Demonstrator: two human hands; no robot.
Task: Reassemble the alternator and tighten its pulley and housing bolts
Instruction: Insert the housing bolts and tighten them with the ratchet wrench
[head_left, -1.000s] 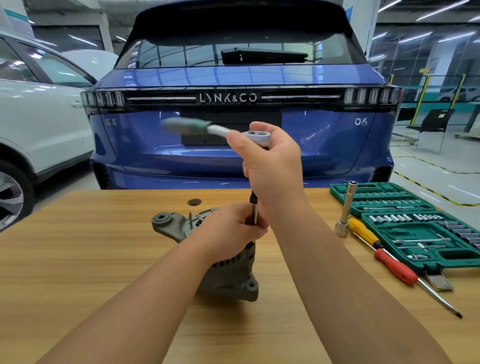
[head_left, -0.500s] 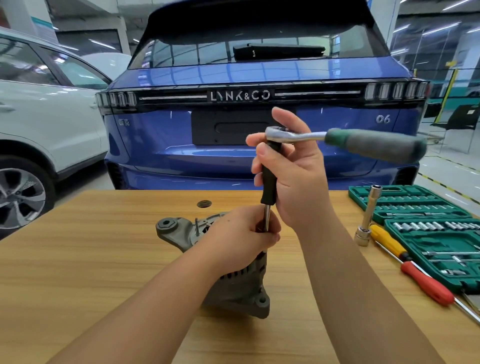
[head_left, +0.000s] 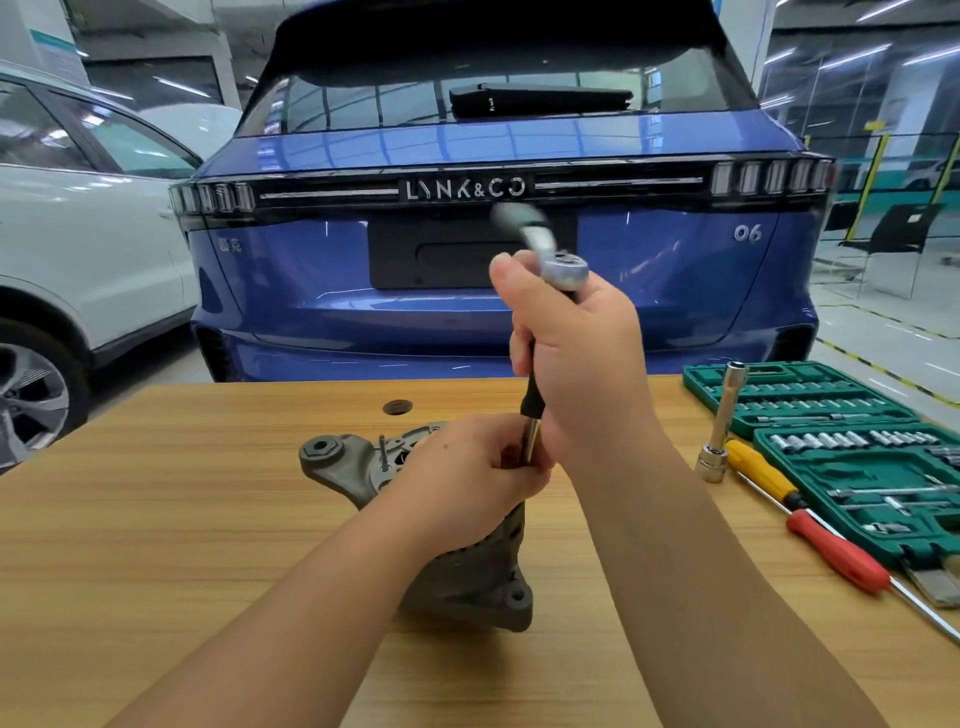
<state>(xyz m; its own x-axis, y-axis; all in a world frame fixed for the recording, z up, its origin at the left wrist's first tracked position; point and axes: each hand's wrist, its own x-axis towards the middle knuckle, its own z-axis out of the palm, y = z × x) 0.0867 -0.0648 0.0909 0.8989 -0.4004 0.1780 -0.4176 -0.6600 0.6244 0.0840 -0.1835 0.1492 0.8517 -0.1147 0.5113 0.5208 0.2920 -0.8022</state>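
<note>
The grey alternator (head_left: 467, 577) stands on the wooden table (head_left: 156, 519), its mounting ear with a hex hole at the left. A ratchet (head_left: 563, 267) sits on a black upright extension bar (head_left: 532, 405) that runs down onto the alternator's top. My right hand (head_left: 576, 358) grips the extension just below the ratchet head. The ratchet's handle is blurred and points away from me. My left hand (head_left: 467, 478) rests on the alternator's top and pinches the lower end of the extension. The bolt under it is hidden.
A green socket case (head_left: 852, 457) lies open at the right. Beside it stand a long chrome socket (head_left: 722, 426) and lie two screwdrivers, yellow-handled (head_left: 761, 475) and red-handled (head_left: 836, 551). A blue car (head_left: 467, 291) is parked behind the table, a white car (head_left: 78, 260) to the left.
The ratchet handle has swung from the left, round to the right, and now points away from me. Both hands have kept their hold on the extension and alternator.
</note>
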